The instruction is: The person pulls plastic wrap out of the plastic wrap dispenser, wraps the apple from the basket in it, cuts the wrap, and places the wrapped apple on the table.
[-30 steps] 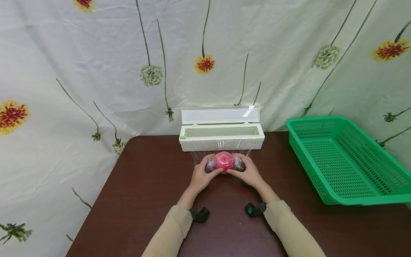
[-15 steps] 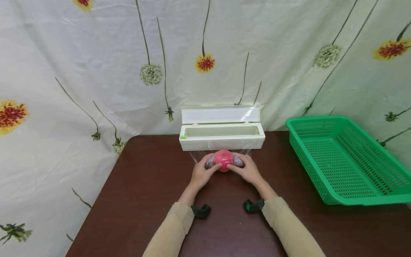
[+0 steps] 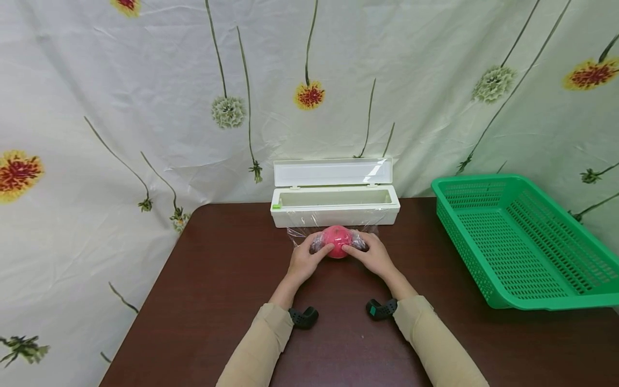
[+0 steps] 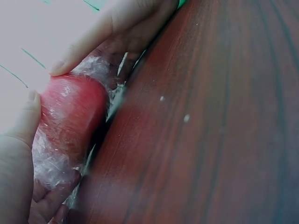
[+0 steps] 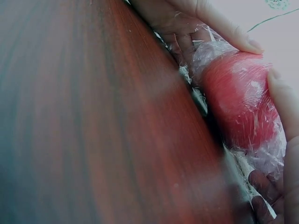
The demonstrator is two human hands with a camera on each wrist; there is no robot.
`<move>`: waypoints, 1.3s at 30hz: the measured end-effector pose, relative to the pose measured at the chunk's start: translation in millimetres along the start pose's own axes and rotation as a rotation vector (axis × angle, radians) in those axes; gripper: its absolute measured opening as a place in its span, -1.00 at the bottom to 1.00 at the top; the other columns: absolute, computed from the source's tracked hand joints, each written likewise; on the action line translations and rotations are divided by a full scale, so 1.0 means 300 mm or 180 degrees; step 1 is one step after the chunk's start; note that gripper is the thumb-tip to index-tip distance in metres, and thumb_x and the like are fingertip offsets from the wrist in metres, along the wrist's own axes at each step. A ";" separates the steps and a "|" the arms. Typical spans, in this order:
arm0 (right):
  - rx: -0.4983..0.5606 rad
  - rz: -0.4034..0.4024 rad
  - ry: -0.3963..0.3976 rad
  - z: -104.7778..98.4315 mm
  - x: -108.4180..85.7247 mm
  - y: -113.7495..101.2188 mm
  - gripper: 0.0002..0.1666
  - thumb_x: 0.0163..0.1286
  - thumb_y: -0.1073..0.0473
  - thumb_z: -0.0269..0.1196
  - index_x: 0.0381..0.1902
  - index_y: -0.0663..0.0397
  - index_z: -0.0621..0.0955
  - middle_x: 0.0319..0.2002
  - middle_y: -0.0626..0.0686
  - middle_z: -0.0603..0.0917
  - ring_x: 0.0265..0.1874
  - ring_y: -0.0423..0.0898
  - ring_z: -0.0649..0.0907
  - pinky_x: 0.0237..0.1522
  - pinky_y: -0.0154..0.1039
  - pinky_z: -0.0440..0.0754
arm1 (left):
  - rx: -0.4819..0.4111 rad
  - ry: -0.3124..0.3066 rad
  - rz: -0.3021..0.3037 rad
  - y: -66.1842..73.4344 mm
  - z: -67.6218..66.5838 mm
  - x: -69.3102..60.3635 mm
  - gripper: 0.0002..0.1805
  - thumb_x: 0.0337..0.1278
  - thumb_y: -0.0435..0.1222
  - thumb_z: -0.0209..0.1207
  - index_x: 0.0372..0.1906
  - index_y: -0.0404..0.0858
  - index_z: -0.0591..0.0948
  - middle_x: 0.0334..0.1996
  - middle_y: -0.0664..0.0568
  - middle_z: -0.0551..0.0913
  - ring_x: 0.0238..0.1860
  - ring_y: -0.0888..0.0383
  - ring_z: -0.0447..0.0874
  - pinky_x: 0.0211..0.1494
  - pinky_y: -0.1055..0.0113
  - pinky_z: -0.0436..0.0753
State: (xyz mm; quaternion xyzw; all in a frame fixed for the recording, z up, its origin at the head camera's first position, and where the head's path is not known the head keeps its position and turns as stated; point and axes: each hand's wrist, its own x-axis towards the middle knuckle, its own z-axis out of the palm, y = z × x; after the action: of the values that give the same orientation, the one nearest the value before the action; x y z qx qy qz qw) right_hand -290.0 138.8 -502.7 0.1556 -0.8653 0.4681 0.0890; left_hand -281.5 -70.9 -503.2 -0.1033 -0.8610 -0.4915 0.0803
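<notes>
Fruit (image 3: pixel 337 237) in film (image 4: pixel 52 163), underside hidden.

Red fruit (image 3: pixel 337 240) glossy under crinkled clear film (image 4: pixel 52 164); table (image 3: pixel 227 279) smooth, wood-grained; basket (image 3: pixel 541 302) plastic.

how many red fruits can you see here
1: a red fruit in clear film, between the left hand and right hand, in front of the white box. No others show.
</notes>
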 end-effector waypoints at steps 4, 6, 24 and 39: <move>0.0052 -0.0045 -0.0037 -0.002 -0.004 -0.001 -0.41 0.16 -0.11 0.35 0.12 -0.02 0.57 0.03 0.01 0.59 -0.02 -0.03 0.44 0.06 0.04 0.45 | 0.0006 -0.0021 0.0017 -0.002 -0.001 -0.004 -0.38 0.04 0.16 0.20 0.18 -0.04 0.50 0.08 0.00 0.58 0.09 0.04 0.51 0.14 0.04 0.47; 0.0054 -0.0055 -0.0045 -0.002 -0.007 -0.001 -0.39 0.15 -0.12 0.36 0.14 -0.03 0.55 0.05 0.01 0.57 0.02 -0.03 0.43 0.09 0.05 0.44 | 0.0017 0.0014 0.0030 0.000 -0.002 -0.008 -0.38 0.03 0.14 0.22 0.18 -0.05 0.50 0.08 -0.01 0.58 0.09 0.02 0.50 0.14 0.02 0.46; 0.0180 0.0210 -0.0019 -0.021 0.002 -0.047 -0.16 0.14 -0.08 0.37 0.31 0.11 0.35 0.23 0.17 0.40 0.19 0.11 0.37 0.20 0.12 0.33 | -0.0195 0.0276 0.0052 0.007 -0.055 -0.006 -0.43 0.10 -0.06 0.25 0.17 -0.25 0.48 0.04 -0.10 0.55 0.08 -0.02 0.46 0.14 0.03 0.44; -0.0218 0.0110 -0.0161 -0.054 0.096 -0.178 -0.19 0.15 -0.18 0.34 0.24 0.12 0.42 0.14 0.15 0.49 0.11 0.07 0.46 0.13 0.03 0.43 | 0.0283 0.0619 0.0060 0.005 -0.267 0.059 -0.51 0.19 0.03 0.16 0.08 -0.21 0.57 -0.02 -0.05 0.61 -0.01 -0.02 0.52 0.05 0.07 0.46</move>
State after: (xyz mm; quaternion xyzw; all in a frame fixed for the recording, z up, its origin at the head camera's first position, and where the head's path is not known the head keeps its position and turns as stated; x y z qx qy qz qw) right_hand -297.9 119.8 -443.6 0.1493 -0.8854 0.4356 0.0643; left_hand -295.2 -137.4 -457.5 -0.0595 -0.8691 -0.4598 0.1725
